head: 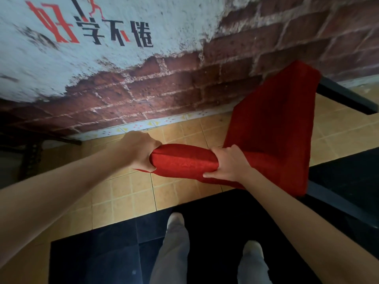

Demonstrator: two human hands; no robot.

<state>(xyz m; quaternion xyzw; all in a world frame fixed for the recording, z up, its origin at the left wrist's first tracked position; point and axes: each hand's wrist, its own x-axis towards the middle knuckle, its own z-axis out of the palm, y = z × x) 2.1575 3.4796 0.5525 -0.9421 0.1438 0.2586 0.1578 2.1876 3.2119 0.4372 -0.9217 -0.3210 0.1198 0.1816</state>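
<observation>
Red cloth (270,128) — rolled at its near end — gripped by left hand (139,150) and right hand (227,165) fingers.

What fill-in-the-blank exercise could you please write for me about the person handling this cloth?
1. The left hand and the right hand both grip the rolled end of a ____ cloth.
2. The wall shows bare ____ below patchy white plaster.
3. The person's shoes stand on ____ floor tiles.

Missing words: red; bricks; black.
</observation>
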